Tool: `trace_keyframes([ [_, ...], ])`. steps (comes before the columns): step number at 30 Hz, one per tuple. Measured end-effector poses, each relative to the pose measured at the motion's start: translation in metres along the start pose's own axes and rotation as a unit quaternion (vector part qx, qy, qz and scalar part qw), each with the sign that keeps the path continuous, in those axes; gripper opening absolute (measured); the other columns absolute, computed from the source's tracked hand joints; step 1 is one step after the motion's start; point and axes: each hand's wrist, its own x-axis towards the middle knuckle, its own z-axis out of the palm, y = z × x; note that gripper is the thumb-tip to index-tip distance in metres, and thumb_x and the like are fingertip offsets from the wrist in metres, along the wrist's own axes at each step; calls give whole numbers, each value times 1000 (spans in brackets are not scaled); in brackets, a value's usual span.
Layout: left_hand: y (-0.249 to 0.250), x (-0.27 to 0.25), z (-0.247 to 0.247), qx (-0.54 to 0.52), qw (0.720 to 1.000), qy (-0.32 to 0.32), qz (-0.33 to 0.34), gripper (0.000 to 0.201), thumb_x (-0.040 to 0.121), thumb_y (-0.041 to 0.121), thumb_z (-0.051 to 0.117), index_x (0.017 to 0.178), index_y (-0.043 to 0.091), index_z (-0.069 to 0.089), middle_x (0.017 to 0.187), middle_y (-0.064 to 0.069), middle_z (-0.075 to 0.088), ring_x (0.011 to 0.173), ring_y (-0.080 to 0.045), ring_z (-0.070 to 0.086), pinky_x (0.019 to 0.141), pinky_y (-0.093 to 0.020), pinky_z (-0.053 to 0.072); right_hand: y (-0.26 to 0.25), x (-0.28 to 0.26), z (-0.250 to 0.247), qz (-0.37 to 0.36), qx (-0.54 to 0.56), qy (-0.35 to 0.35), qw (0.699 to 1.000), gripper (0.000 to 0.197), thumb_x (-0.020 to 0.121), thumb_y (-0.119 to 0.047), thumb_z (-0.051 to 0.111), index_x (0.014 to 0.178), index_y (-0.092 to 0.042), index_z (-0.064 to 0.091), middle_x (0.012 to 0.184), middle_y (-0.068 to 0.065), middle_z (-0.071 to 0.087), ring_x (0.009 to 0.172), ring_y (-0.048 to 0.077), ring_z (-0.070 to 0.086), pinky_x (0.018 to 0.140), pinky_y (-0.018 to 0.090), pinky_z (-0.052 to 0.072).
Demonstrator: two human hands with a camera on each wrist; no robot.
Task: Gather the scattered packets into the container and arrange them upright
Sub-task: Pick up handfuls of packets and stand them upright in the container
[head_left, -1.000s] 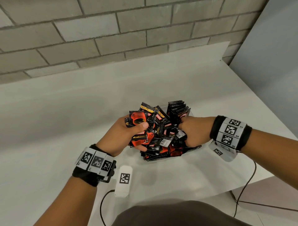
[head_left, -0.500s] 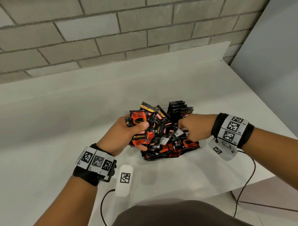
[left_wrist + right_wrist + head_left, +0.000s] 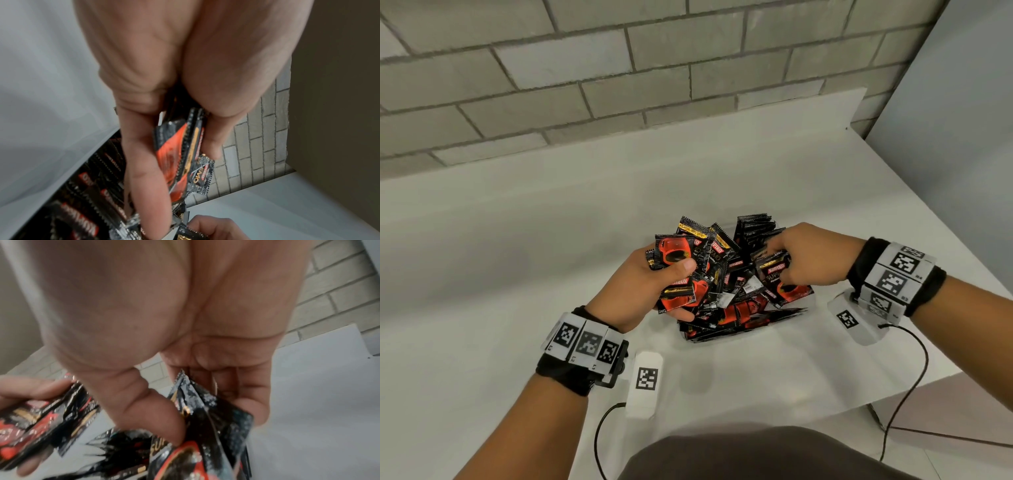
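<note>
two hands [image 3: 640, 287] [image 3: 811, 255], one heap of black-and-red packets [image 3: 739, 301], too many to count.

The white table [image 3: 551, 260] is bare from 9 to 12 o'clock of the packets [image 3: 739, 308], so a hand could pass there. The brick wall [image 3: 619, 85] blocks 12 o'clock. The grey panel [image 3: 962, 137] blocks 2 o'clock.

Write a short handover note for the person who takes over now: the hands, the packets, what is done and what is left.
Left hand: grips a fanned stack of packets.
Right hand: pinches a few packets over the pile.
Container: clear, on the white table, heaped with packets lying at all angles; only the back row stands upright.
Done: no packets seen loose on the table.
Left: stand up the held packets and the heap.
</note>
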Motion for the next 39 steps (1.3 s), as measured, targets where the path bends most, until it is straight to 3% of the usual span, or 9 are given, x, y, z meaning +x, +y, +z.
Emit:
trace_keyframes([
  [11, -5, 3, 7, -45, 999, 30, 6, 36, 97, 22, 66, 128, 6, 59, 120, -27, 69, 98, -43, 74, 70, -53, 62, 18, -19, -32, 30, 81, 75, 993, 14, 79, -16, 71, 91, -23, 66, 81, -5, 68, 71, 14, 63, 61, 32, 50],
  [17, 1, -1, 19, -28, 999, -16, 4, 37, 97, 25, 64, 129, 7, 60, 116, -22, 73, 98, -38, 75, 73, -53, 63, -12, -26, -40, -64, 272, 117, 953, 25, 84, -7, 75, 102, -23, 69, 93, -4, 76, 82, 17, 71, 71, 26, 55],
  [21, 9, -6, 33, -28, 997, -70, 19, 46, 92, 33, 62, 135, 16, 59, 121, -11, 74, 105, -33, 75, 71, -46, 64, -34, -19, -27, -83, 351, 92, 928, 36, 82, -5, 78, 109, -20, 61, 95, 1, 77, 83, 40, 72, 76, 57, 59],
  [26, 12, -6, 39, -61, 997, -49, 10, 41, 90, 31, 66, 130, 21, 64, 119, -8, 75, 106, -31, 74, 64, -45, 64, -53, -17, -17, -107, 327, 127, 930, 46, 75, -12, 86, 115, -23, 65, 85, -9, 68, 62, 12, 62, 59, 30, 57],
  [28, 12, -5, 37, -71, 997, -26, 2, 34, 96, 24, 64, 129, 19, 64, 117, -11, 76, 100, -35, 76, 61, -46, 63, -52, -19, -18, -113, 341, 118, 926, 50, 75, -16, 88, 120, -26, 68, 92, -9, 69, 69, 8, 67, 68, 22, 57],
  [30, 10, -3, 32, -76, 997, -4, 4, 31, 100, 19, 62, 130, 16, 63, 117, -13, 75, 98, -38, 76, 59, -45, 63, -42, -18, -24, -116, 360, 129, 917, 44, 78, -22, 86, 118, -29, 70, 102, -6, 72, 81, 14, 72, 81, 27, 58],
  [32, 8, -3, 26, -86, 996, 22, 9, 29, 101, 19, 61, 129, 14, 64, 117, -16, 75, 97, -40, 75, 60, -46, 63, -24, -13, -30, -111, 321, 195, 920, 31, 83, -23, 81, 112, -29, 72, 101, -6, 70, 84, 16, 69, 79, 29, 55],
  [34, 9, -2, 17, -102, 994, 48, 14, 28, 101, 21, 61, 128, 12, 65, 115, -16, 75, 96, -41, 75, 63, -47, 64, -7, -5, -30, -101, 164, 248, 950, 23, 83, -20, 78, 102, -30, 71, 94, -7, 63, 80, 12, 61, 76, 30, 50],
  [39, 10, -2, 3, -96, 993, 74, 9, 27, 100, 23, 62, 126, 13, 66, 113, -14, 77, 95, -38, 76, 66, -49, 65, 2, 10, -2, -82, -66, 101, 989, 32, 81, -32, 78, 109, -37, 65, 103, -7, 46, 90, 13, 48, 74, 37, 50],
])
